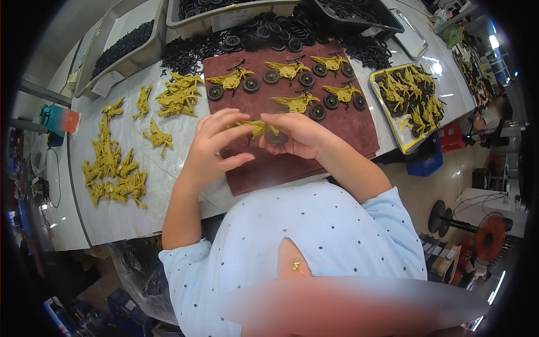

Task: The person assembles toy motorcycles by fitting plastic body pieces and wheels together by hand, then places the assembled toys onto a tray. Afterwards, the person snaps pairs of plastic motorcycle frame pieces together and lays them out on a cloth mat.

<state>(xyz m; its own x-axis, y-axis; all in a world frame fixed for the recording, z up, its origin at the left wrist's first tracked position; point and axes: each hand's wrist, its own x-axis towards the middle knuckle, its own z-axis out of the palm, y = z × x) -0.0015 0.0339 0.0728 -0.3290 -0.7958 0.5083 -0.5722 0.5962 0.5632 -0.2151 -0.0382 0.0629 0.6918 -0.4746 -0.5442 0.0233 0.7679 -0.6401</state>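
Over the near part of the maroon mat, my right hand pinches a yellow toy motorbike with a black wheel at its right end. My left hand is at the toy's other end, its thumb and fingers spread apart; whether its fingertips touch the yellow body cannot be made out. Just beyond my hands, several toy motorbikes with yellow bodies and black wheels, such as one motorbike, lie on their sides in two rows on the mat.
Yellow bodies form a pile and a larger heap on the left. Loose black wheels and small black parts lie beyond the mat, before grey bins. A yellow-rimmed tray of motorbikes stands right, a blue crate below it.
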